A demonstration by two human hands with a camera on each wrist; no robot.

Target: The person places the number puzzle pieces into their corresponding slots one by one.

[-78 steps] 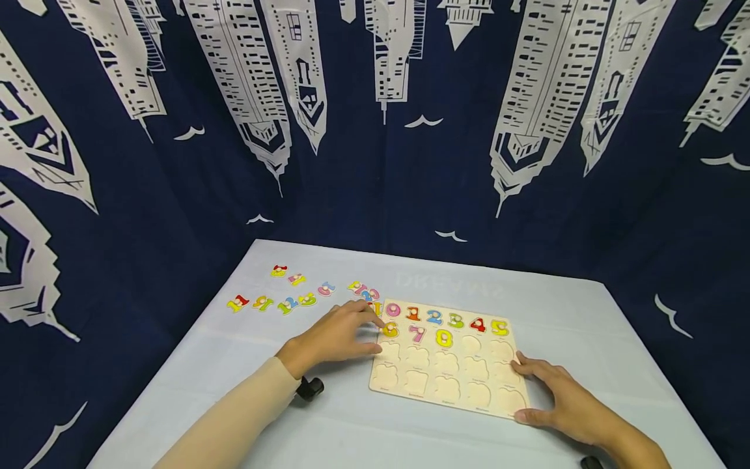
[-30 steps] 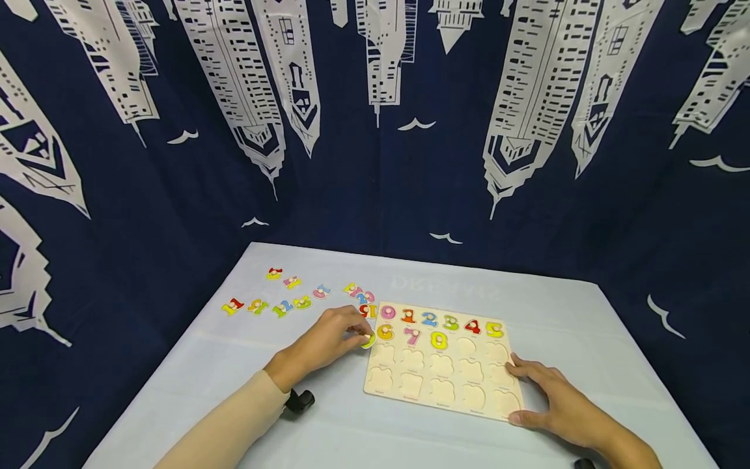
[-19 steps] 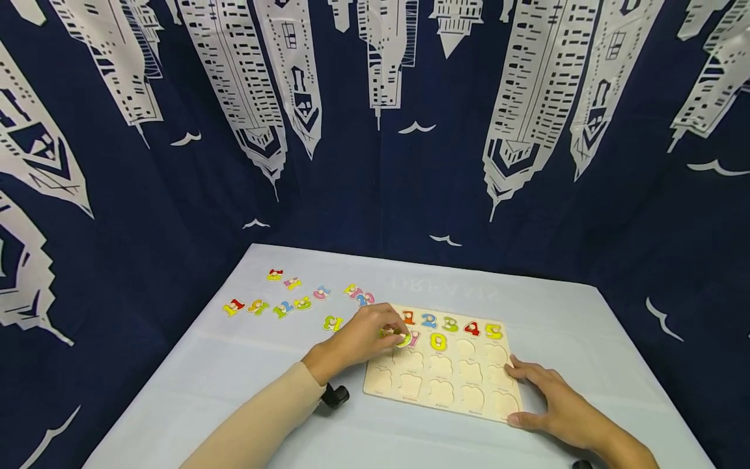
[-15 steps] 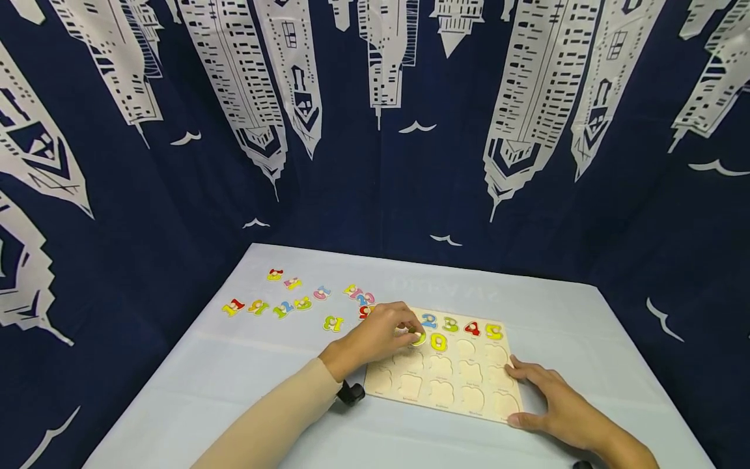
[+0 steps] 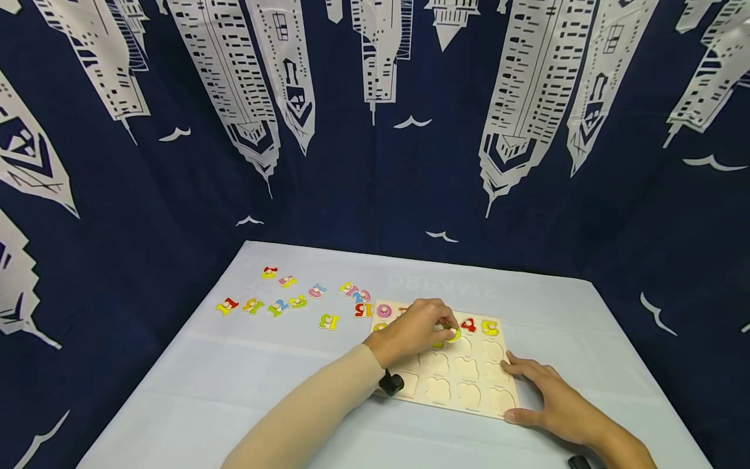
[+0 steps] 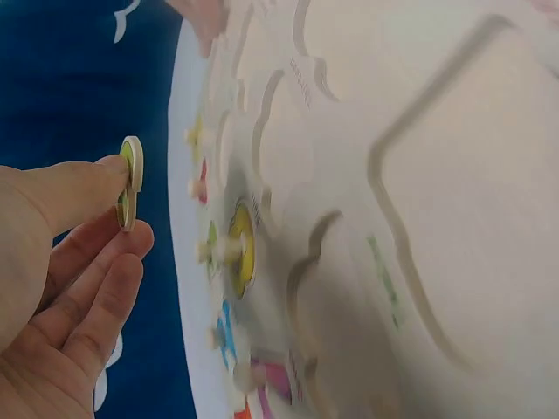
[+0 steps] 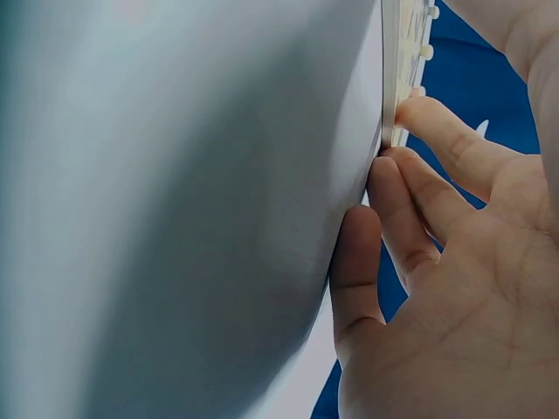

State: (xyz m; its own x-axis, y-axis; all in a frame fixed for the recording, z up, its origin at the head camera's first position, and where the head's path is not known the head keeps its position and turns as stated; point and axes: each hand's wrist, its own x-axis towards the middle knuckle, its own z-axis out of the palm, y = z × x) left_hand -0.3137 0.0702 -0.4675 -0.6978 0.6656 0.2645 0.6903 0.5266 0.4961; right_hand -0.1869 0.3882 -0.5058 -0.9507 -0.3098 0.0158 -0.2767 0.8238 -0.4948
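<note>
Pinching the yellow-green number piece [image 5: 454, 335] in our left hand [image 5: 417, 329] above the puzzle board [image 5: 469, 391], right hand [image 5: 551, 404] fingers flat, steadying its near-right edge.

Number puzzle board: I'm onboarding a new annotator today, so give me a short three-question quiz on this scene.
1. True or false: the left hand pinches a yellow-green number piece above the puzzle board.
2. Where does the right hand rest? A) on loose pieces B) at the board's near right corner C) in the air
3. Fill in: the loose number pieces lie to the board's ____.

Key: 1 true; 2 B; 3 left
</note>
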